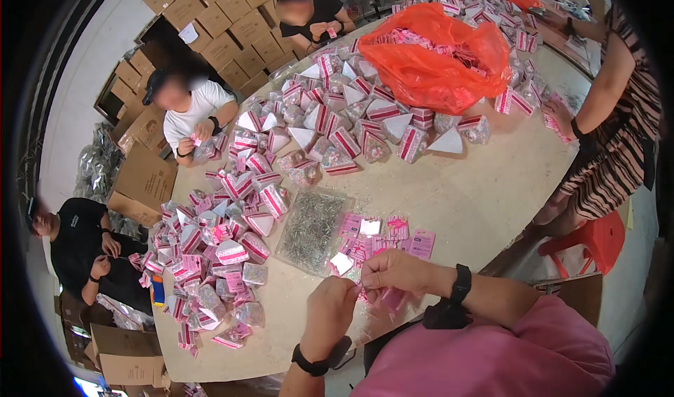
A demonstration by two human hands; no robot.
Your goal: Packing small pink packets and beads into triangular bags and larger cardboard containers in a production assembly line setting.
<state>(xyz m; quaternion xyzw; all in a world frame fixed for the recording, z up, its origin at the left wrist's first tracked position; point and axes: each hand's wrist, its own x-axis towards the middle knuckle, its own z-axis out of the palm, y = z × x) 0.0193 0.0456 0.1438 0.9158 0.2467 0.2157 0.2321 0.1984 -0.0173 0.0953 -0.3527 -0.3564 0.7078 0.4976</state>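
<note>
My left hand (328, 315) and my right hand (399, 273) meet over the near edge of the table, thumbs and fingertips pinched close together. Whatever lies between the fingers is too small to make out. Pink printed cards (422, 244) are spread just beyond my hands, some partly covered by them. Two bright, shiny pieces (341, 263) lie among the cards. Left of the cards stands a shallow clear tray (349, 202) full of small silvery metal pieces (307, 232), whose exact kind I cannot tell.
Heaps of clear packets with pink-and-white tops (232, 252) cover the table's left and far side. An orange-red plastic bag (439, 84) holds more pink pieces. Several people work around the table (449, 179). A red stool (597, 242) stands right; cartons (232, 7) are stacked behind.
</note>
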